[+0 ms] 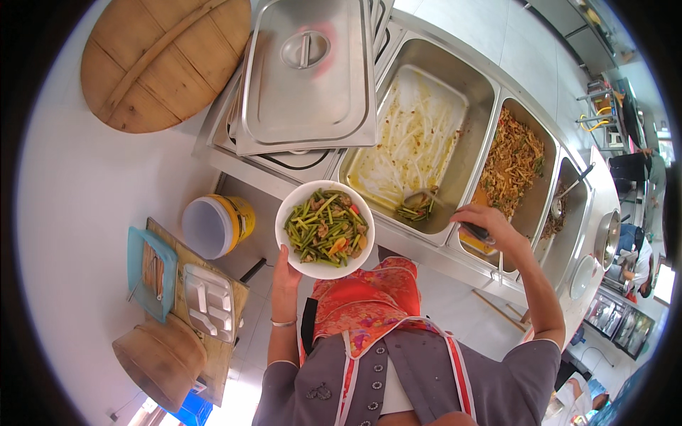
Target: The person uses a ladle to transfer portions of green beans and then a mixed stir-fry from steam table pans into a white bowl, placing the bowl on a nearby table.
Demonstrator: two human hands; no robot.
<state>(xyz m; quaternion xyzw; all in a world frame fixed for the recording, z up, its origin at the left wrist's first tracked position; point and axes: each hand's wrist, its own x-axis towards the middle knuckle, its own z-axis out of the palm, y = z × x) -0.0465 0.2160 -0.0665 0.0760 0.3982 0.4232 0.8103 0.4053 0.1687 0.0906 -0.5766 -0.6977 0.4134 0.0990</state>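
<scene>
My left hand [288, 271] holds a white bowl [281, 234] by its near left rim. Green stalks cut short, meat pieces and bits of red pepper [327, 226] fill the bowl. In my right hand [487, 226] is the dark handle of a serving spoon [423, 197]. The spoon's head rests in the near right corner of a large steel food pan [410, 144], by a small heap of the same green stalks [415, 211]. Oil and scraps streak the rest of that pan's bottom.
Right of it, a pan holds shredded food in sauce [511, 165]; another has a ladle [557, 205]. Steel lids [309, 101] are stacked on the left. A yellow bucket [242, 223], a compartment tray [209, 303] and a blue chopstick basket [141, 261] stand lower left. People are at the far right.
</scene>
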